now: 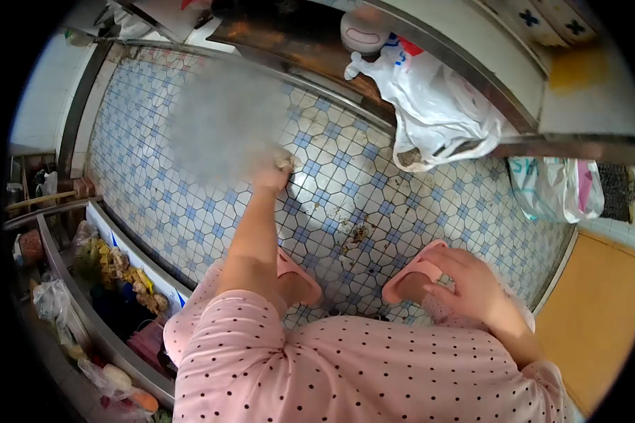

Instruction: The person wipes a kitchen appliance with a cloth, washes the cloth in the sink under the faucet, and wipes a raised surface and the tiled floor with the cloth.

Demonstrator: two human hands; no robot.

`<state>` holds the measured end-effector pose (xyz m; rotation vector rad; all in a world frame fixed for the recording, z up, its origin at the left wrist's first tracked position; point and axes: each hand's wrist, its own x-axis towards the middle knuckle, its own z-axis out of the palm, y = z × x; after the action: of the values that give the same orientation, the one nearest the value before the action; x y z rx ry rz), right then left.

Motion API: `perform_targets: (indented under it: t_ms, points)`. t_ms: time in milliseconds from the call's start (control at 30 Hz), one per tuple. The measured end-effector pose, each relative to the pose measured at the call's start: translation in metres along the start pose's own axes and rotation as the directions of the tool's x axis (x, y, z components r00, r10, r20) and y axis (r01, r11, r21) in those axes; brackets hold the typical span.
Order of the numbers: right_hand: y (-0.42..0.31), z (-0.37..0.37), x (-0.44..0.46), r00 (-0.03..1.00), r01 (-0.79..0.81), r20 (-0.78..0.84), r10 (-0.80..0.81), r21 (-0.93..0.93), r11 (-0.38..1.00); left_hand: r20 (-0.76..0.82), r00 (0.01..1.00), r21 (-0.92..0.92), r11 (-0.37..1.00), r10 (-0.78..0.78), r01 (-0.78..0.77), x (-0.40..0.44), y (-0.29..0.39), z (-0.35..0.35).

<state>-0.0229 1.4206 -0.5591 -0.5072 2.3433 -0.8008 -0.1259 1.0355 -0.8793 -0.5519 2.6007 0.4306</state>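
Note:
My left hand (267,175) reaches down to the tiled floor (324,151). Its fingers look closed around something small, pale and crumpled (284,161), whose kind I cannot make out. A grey blurred patch covers the floor beyond that hand and partly hides the fingers. Dark crumbs and dirt (360,233) lie on the tiles between my feet and the left hand. My right hand (469,285) rests on my right knee, fingers stretched out and holding nothing. Below it is a pink slipper (406,271) on my foot.
A white plastic bag (430,99) hangs from the shelf edge at upper right, with another printed bag (554,187) farther right. On the left stands an open drawer (137,257) of packed food. A yellow-brown panel (593,296) borders the floor on the right.

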Motion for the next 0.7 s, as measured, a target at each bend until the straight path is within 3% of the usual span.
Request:
perform_targets:
  t_ms: [33,100,133,200,300,333,367,400,433,500,533,600,633,667,700]
  points:
    - [0.0,-0.002,0.005,1.0,-0.014,0.013,0.014,0.01,1.0,0.029,0.997,0.065,0.995,-0.071,0.069,-0.007,0.015,-0.001]
    - [-0.002,-0.007,0.012,0.999,-0.043,0.033,0.042,0.027,0.999,-0.051,0.999,0.129,0.991,-0.018,0.025,-0.001,-0.005,0.018]
    - [-0.003,-0.01,0.015,0.986,-0.153,0.075,0.147,0.082,0.985,-0.095,0.995,0.161,0.987,0.014,0.002,0.01,-0.017,0.028]
    - [-0.003,-0.012,0.018,0.923,-0.374,0.168,0.346,0.179,0.91,-0.29,0.955,0.053,0.998,0.059,-0.045,0.053,-0.061,0.028]
    - [0.035,0.009,0.004,0.953,-0.297,0.126,0.274,0.227,0.928,-0.363,0.931,-0.038,0.999,-0.027,0.014,0.072,-0.028,-0.051]
    - [0.037,0.009,0.007,0.916,-0.394,0.171,0.362,0.217,0.893,-0.586,0.805,0.08,0.995,0.098,-0.062,0.148,-0.08,-0.009]
    - [0.037,0.007,0.01,0.868,-0.488,0.216,0.448,0.201,0.849,-0.412,0.896,-0.069,0.975,0.166,-0.213,0.134,-0.048,-0.036]
    - [0.038,0.006,0.013,0.809,-0.578,0.257,0.529,0.184,0.795,-0.403,0.877,-0.008,0.957,0.262,-0.289,0.121,-0.004,-0.045]
    - [0.043,0.007,0.015,0.811,-0.57,0.256,0.526,0.144,0.809,-0.391,0.849,0.052,0.93,0.355,-0.365,0.108,0.04,-0.054]
    - [0.047,0.01,0.014,0.816,-0.549,0.266,0.514,0.074,0.833,-0.456,0.754,0.071,0.863,0.473,-0.499,0.128,0.078,0.057]
    - [0.041,0.004,0.019,0.806,-0.557,0.278,0.522,0.06,0.829,-0.492,0.725,0.219,0.874,0.482,-0.433,0.086,0.12,0.091]
    - [0.028,-0.007,0.027,0.833,-0.513,0.262,0.487,0.039,0.857,0.018,0.786,0.404,0.714,0.618,-0.572,0.008,0.182,0.093]
    - [0.026,-0.01,0.03,0.866,-0.462,0.231,0.444,0.027,0.886,0.046,0.848,0.071,0.845,0.527,-0.529,0.001,0.172,0.077]
    - [0.03,-0.009,0.027,0.92,-0.365,0.16,0.358,0.013,0.931,0.112,0.888,-0.273,0.873,0.446,-0.404,-0.002,0.156,0.065]
    - [0.033,-0.009,0.024,0.959,-0.268,0.09,0.268,-0.015,0.963,0.203,0.9,-0.578,0.789,0.385,-0.207,0.0,0.139,0.052]
